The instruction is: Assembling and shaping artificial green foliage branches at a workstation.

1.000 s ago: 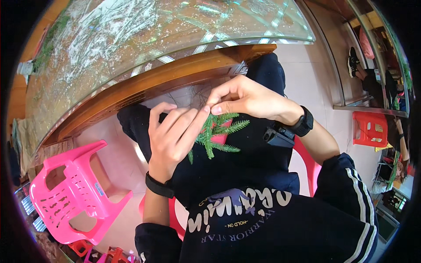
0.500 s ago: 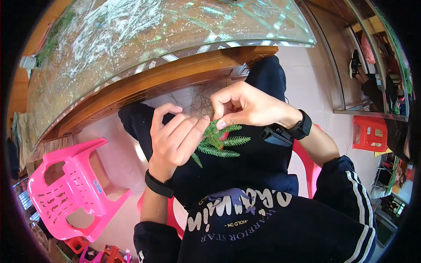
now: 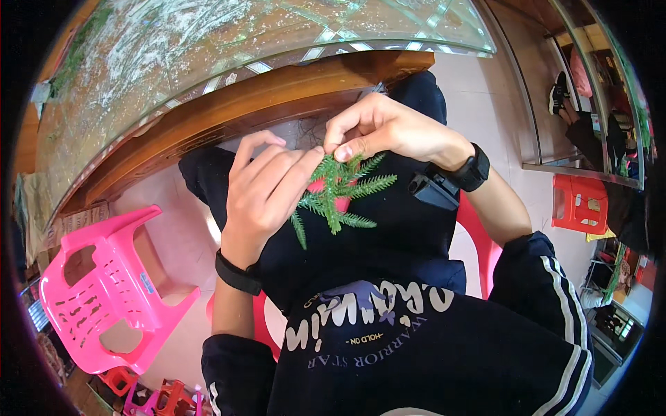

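Observation:
Over my lap hangs a green fir-like sprig (image 3: 334,208), its needled branches spreading down and to both sides. Some red (image 3: 342,204) shows between the branches; what it belongs to I cannot make out. My left hand (image 3: 267,187) closes on the upper left of the sprig, its thumb hidden behind the fingers and one finger raised. From the right, my right hand (image 3: 388,132) pinches the top of the sprig between thumb and forefinger, close against the left fingertips. A black band circles each wrist.
Ahead stands a glass-topped wooden table (image 3: 277,87) strewn with white flecks and green bits. A pink plastic chair (image 3: 104,291) is on the left, a red stool (image 3: 580,203) on the right. A small black device (image 3: 431,191) rests near my right wrist.
Both hands have shifted slightly up and left in the picture with the sprig. Its branches now show more fully, with one pointing down in front and more red visible among them.

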`<state>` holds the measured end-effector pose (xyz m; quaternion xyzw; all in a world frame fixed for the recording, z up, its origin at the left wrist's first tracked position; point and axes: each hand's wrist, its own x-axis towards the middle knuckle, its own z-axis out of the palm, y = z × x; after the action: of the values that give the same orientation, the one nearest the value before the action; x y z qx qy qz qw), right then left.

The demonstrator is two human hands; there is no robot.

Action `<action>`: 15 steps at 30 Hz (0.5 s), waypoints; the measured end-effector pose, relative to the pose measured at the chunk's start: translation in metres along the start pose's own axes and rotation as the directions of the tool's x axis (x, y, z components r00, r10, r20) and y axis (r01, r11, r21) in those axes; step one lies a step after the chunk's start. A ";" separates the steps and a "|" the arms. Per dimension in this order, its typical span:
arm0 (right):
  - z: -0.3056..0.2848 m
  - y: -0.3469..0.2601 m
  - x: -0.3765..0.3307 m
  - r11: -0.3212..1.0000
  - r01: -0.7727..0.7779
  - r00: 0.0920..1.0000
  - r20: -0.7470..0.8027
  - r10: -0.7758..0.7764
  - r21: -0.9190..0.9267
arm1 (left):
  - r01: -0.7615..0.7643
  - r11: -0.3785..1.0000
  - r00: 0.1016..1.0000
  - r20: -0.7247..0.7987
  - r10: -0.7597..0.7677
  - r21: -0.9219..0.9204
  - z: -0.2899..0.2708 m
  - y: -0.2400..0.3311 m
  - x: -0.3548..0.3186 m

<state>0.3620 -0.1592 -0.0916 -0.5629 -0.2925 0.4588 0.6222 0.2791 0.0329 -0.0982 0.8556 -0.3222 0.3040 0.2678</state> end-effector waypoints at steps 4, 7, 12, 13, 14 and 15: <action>-0.006 0.005 0.000 0.999 -0.029 0.996 0.079 0.026 0.037 | -0.061 0.997 0.998 -0.009 0.062 0.041 -0.001 0.004 0.002; -0.007 0.001 -0.001 0.995 -0.099 0.992 0.081 0.100 -0.010 | -0.102 0.994 0.995 -0.006 0.102 0.048 -0.003 0.008 0.002; 0.013 -0.005 -0.001 0.996 0.044 0.991 -0.126 -0.035 0.072 | -0.064 0.991 0.996 -0.056 0.071 0.117 -0.003 0.006 0.000; 0.013 -0.005 -0.001 0.995 0.042 0.992 -0.123 -0.030 0.095 | -0.045 0.993 0.996 -0.075 0.054 0.110 -0.002 0.007 -0.001; 0.014 -0.005 -0.002 0.992 0.038 0.992 -0.120 -0.024 0.119 | -0.025 0.995 0.995 -0.094 0.035 0.099 -0.002 0.008 -0.001; 0.015 -0.005 -0.003 0.989 0.033 0.993 -0.117 -0.017 0.143 | -0.026 0.995 0.995 -0.091 0.035 0.100 -0.002 0.008 -0.001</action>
<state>0.3491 -0.1551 -0.0836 -0.5380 -0.2290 0.4377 0.6830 0.2717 0.0295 -0.0952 0.8477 -0.3070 0.3631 0.2350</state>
